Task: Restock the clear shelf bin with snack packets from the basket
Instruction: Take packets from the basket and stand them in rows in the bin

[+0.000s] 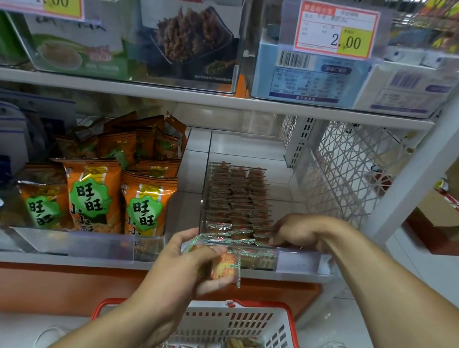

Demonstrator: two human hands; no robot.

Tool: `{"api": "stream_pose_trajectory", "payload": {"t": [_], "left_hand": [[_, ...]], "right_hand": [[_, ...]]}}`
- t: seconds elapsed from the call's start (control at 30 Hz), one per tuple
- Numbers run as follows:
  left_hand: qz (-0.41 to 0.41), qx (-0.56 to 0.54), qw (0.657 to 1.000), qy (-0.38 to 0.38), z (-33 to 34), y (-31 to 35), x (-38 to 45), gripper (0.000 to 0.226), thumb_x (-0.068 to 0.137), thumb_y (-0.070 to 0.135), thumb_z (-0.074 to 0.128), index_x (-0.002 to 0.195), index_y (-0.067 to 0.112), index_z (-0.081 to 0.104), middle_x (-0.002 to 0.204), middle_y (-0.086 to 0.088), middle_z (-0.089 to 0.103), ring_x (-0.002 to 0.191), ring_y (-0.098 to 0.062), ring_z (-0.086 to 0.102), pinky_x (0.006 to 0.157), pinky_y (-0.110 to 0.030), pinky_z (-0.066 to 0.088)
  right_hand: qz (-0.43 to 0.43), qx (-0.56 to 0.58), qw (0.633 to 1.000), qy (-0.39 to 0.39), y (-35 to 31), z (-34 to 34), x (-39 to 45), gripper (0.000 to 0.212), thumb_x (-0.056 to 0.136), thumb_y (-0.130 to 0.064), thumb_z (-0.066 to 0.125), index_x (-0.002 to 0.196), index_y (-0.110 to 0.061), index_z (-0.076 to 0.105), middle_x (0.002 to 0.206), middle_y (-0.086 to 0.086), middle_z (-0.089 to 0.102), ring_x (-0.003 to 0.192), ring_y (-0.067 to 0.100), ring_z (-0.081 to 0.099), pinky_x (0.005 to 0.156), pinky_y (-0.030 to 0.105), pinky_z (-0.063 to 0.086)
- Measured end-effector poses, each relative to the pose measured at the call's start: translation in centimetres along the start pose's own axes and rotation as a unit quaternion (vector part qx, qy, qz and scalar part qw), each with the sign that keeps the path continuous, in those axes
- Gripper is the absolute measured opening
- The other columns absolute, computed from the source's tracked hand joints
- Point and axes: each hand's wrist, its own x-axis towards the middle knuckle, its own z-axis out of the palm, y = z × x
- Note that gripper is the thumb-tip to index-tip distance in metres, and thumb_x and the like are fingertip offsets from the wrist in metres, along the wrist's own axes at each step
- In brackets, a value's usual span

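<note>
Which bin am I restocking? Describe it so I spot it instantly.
On the lower shelf, look right of the big orange snack bags. The clear shelf bin sits there beside the white lattice side panel. Unlike its neighbours, it holds tidy rows of small reddish packets.

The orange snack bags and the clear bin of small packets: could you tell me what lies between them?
Only bare white shelf, seen in the head view.

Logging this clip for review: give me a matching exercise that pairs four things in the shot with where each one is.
Things:
1. left hand
2. right hand
3. basket
4. orange bags

Places:
A. on the floor below the shelf
B. in the neighbouring bin to the left
C. reaching into the clear bin
D. in front of the shelf edge, gripping snack packets

Pairs: 1-D, 2-C, 3-A, 4-B
</note>
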Motion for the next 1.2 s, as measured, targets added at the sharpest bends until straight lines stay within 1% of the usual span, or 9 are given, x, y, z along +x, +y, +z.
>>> {"api": "stream_pose_trajectory", "payload": {"t": [0.17,0.23,0.33,0.4,0.57,0.73,1.0,1.1,1.2], "left_hand": [[0.051,-0.065,0.996,0.026,-0.2,0.5,-1.5,0.039,0.094,-0.007,0.058,0.126,0.016,0.053,0.093,-0.014,0.079,0.084,-0.039,0.077,0.062,-0.039,0.064],[0.078,-0.085,0.993,0.001,-0.2,1.1,-2.3,0.046,0.085,-0.007,0.062,0.124,0.016,0.058,0.097,-0.014,0.079,0.085,-0.043,0.077,0.061,-0.039,0.063],[0.1,-0.067,0.991,-0.05,0.2,2.2,-3.3,0.058,0.07,0.002,0.067,0.125,0.018,0.061,0.105,-0.013,0.079,0.093,-0.041,0.076,0.062,-0.035,0.063],[0.088,-0.047,0.993,-0.066,0.5,2.6,-3.5,0.055,0.074,0.004,0.067,0.127,0.017,0.06,0.108,-0.012,0.078,0.096,-0.037,0.076,0.063,-0.036,0.063],[0.051,0.022,0.998,-0.038,0.1,4.0,-3.4,0.048,0.086,0.039,0.068,0.129,0.019,0.06,0.108,-0.008,0.079,0.095,-0.023,0.078,0.066,-0.046,0.063],[-0.096,0.09,0.985,-0.112,-0.6,5.0,-3.8,0.084,0.083,0.083,0.043,0.109,0.013,0.08,0.112,-0.017,0.077,0.078,-0.026,0.078,0.05,-0.031,0.06],[-0.057,0.099,0.982,-0.153,-0.5,4.1,-3.6,0.055,0.079,0.065,0.066,0.103,0.018,0.081,0.085,-0.015,0.072,0.074,-0.025,0.073,0.048,-0.03,0.059],[-0.059,0.098,0.984,-0.136,-0.2,3.8,-3.5,0.056,0.08,0.064,0.066,0.096,0.012,0.082,0.088,-0.017,0.073,0.076,-0.025,0.073,0.052,-0.031,0.061],[-0.066,0.11,0.982,-0.135,-0.1,3.7,-3.6,0.068,0.079,0.072,0.061,0.099,0.01,0.08,0.092,-0.02,0.073,0.082,-0.028,0.075,0.055,-0.033,0.062]], "right_hand": [[-0.006,-0.081,0.988,0.129,-1.4,-1.0,-2.8,0.032,0.096,-0.026,0.064,0.124,-0.01,0.063,0.116,0.009,0.07,0.09,0.022,0.067,0.076,0.031,0.055],[-0.086,0.033,0.97,0.224,-1.9,-1.1,-5.2,0.035,0.089,-0.045,0.071,0.113,-0.021,0.068,0.105,0.002,0.073,0.084,0.018,0.069,0.065,0.032,0.056],[-0.224,0.321,0.92,0.019,-3.4,0.9,-9.9,0.043,0.069,-0.062,0.082,0.091,-0.027,0.074,0.086,-0.002,0.075,0.072,0.012,0.068,0.048,0.03,0.053],[-0.256,0.37,0.892,-0.052,-4.1,2.7,-11.2,0.031,0.073,-0.044,0.086,0.092,-0.023,0.074,0.081,0.001,0.073,0.07,0.01,0.068,0.047,0.028,0.054],[-0.328,0.328,0.87,0.167,-4.5,4.0,-11.0,0.019,0.074,-0.01,0.087,0.086,-0.018,0.074,0.082,0.001,0.076,0.076,0.015,0.073,0.064,0.024,0.059],[-0.484,0.268,0.808,0.201,-4.7,5.5,-11.4,0.024,0.071,-0.001,0.085,0.076,-0.022,0.075,0.107,-0.005,0.072,0.104,0.017,0.07,0.091,0.029,0.054],[-0.422,0.317,0.846,0.073,-4.5,6.0,-11.0,0.046,0.091,0.014,0.049,0.083,-0.021,0.078,0.111,-0.005,0.075,0.11,0.011,0.068,0.088,0.021,0.053],[-0.39,0.371,0.842,0.027,-4.5,6.0,-11.2,0.012,0.09,-0.018,0.066,0.099,-0.025,0.068,0.106,0.003,0.075,0.097,0.021,0.072,0.08,0.033,0.059],[-0.38,0.352,0.855,0.026,-4.4,6.2,-11.0,0.034,0.081,-0.019,0.083,0.106,-0.03,0.063,0.11,0.0,0.074,0.093,0.016,0.074,0.07,0.027,0.059]]}}
